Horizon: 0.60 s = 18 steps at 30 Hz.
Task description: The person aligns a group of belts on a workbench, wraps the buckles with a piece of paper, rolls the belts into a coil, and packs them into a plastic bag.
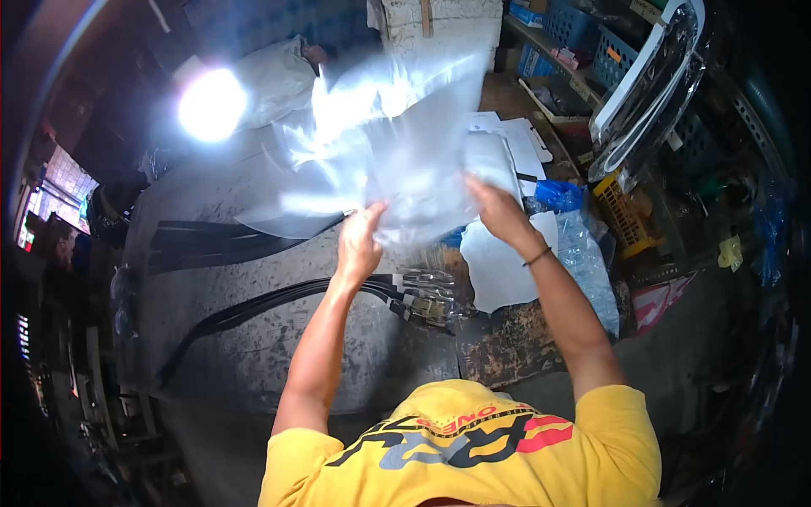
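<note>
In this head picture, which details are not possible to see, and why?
All in the head view:
Clear plastic sheeting: motion blur and glare hide whether it is one layer or several.
Bare left hand and bare right hand: blur hides the exact fingertip grip.
Upper bundle of flat black strips: right end hidden by the sheeting.
White paper sheets: any writing is too small.
Yellow printed T-shirt: lower part cut off by the bottom edge.

The left arm [314,359] and right arm [576,313] stretch forward, the left grip [361,241] and right grip [500,211] apart, both closed, the right slightly farther forward.
</note>
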{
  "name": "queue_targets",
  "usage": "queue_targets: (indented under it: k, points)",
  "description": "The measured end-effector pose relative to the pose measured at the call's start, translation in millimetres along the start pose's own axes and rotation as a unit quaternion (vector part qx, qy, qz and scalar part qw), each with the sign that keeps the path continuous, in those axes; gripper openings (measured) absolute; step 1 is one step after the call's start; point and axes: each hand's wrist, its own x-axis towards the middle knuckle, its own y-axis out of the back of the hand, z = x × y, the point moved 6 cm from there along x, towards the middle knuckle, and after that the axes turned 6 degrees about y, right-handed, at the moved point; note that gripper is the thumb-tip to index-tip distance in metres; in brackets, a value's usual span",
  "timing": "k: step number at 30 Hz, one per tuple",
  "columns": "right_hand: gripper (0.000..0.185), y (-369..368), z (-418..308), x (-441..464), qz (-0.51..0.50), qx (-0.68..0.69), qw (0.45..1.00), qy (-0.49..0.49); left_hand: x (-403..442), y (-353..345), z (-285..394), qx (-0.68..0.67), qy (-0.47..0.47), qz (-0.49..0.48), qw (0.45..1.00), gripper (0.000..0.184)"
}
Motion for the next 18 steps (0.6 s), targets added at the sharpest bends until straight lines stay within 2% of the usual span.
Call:
queue_targets:
  k: [1,2,3,4,6,8,10,11,12,13,14,15,16,18]
  points:
    - [0.041,-37,53,-19,-0.205,0.008,0.974,-0.097,-32,-41,-75,0.006,0.237,-0.102,0.966,0.028]
    - [0.038,-28,64,-21,-0.040,0.060,0.995,-0.068,-26,-36,-76,-0.056,0.301,-0.072,0.949,0.024]
    - [0.037,-2,68,9,0.048,0.009,0.998,-0.036,19,-34,-77,-0.123,0.210,0.008,0.970,0.025]
    - [0.037,17,55,13,0.114,-0.025,0.993,-0.025,25,-31,-74,-0.184,0.142,0.064,0.970,0.027]
    - [0.037,84,14,40,0.283,0.105,0.953,0.000,78,-1,-19,-0.366,0.226,0.086,0.898,0.027]
    - [0.043,124,-3,51,0.435,0.047,0.893,0.104,115,32,25,-0.334,0.038,0.199,0.921,0.025]
    - [0.051,113,1,41,0.408,0.011,0.904,0.123,108,17,19,-0.170,-0.089,0.254,0.948,0.027]
    - [0.056,88,21,42,0.366,-0.054,0.919,0.140,102,-8,-6,-0.039,-0.049,0.175,0.983,0.034]
    - [0.053,54,51,46,0.286,-0.033,0.951,0.110,89,-50,-53,-0.077,0.067,0.076,0.992,0.039]
    - [0.049,9,102,44,0.203,-0.028,0.977,0.057,68,-90,-95,-0.025,0.147,-0.050,0.988,0.045]
    - [0.045,-31,144,36,0.113,-0.020,0.993,0.004,47,-118,-118,-0.002,0.151,-0.168,0.974,0.045]
    - [0.039,-50,165,34,0.054,-0.021,0.998,-0.034,31,-129,-124,0.031,0.164,-0.241,0.956,0.054]
    - [0.034,-68,177,26,-0.007,-0.023,0.997,-0.072,18,-132,-129,0.058,0.169,-0.264,0.948,0.068]
    - [0.032,-78,172,12,-0.065,-0.045,0.994,-0.074,5,-117,-119,0.027,0.155,-0.187,0.970,0.063]
